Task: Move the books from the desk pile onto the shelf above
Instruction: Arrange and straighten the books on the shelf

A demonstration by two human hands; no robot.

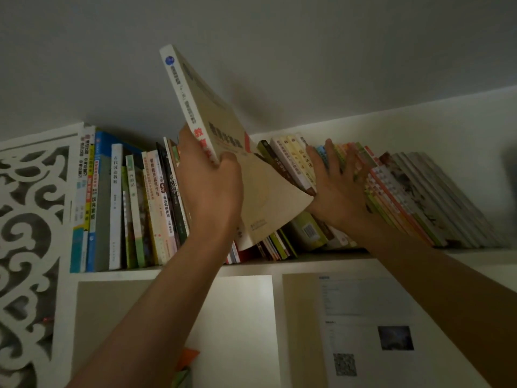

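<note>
You are looking up at a white shelf full of books. Your left hand grips a big cream book with red letters on its spine. Your thumb is on the cover side and your fingers are curled around the spine. The book is tilted, with its top corner pointing up toward the grey wall and its bottom end down in the gap between the books on the shelf. The lower corner of its cover touches your right hand.

Your right hand is spread wide with straight fingers. It presses flat against the leaning row of books on the right side of the shelf. Those books all lean over to the left, and the hand is against the nearest ones, beside the cream book.

On the left side of the shelf, a row of upright books stands straight. It has a blue one, a white one and some green ones. A few thin books lie low behind the cream book, and you cannot tell just how they sit.

At the far left is a white carved panel with curly holes. Under the shelf, a paper sheet with a small dark picture and a square code is stuck on the wall.
</note>
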